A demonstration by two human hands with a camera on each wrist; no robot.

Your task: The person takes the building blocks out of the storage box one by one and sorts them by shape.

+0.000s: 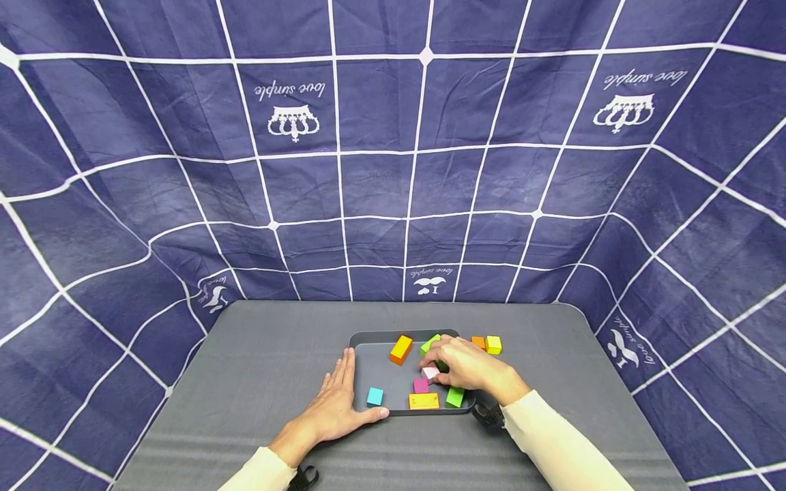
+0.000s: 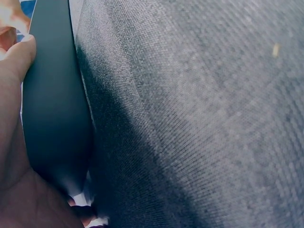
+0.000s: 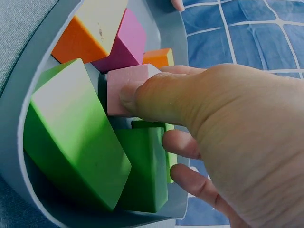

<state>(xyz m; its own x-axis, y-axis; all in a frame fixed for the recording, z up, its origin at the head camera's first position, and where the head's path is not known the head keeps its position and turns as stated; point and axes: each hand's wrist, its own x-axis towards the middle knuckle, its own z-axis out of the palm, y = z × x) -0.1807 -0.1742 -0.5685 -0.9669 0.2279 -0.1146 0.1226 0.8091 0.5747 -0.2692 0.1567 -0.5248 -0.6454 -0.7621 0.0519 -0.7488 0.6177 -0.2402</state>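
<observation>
My right hand (image 1: 469,365) reaches over the right half of a dark grey tray (image 1: 376,365) and pinches a pale pink block (image 3: 118,92) between thumb and fingers. Right by it lies a magenta block (image 1: 420,386), with a yellow-orange block (image 1: 424,402) in front of that. Several green blocks (image 3: 76,137) sit at the tray's right side, partly covered by this hand in the head view. My left hand (image 1: 331,409) lies along the tray's left edge, fingers straight, its thumb stretched across the front left corner.
Inside the tray, a cyan block (image 1: 375,397) is at the front left and an orange-yellow block (image 1: 402,349) at the back. Beyond the right rim, an orange block (image 1: 477,342) and a yellow block (image 1: 493,344) lie on the grey cloth (image 1: 288,341). A blue gridded curtain (image 1: 381,184) surrounds the table.
</observation>
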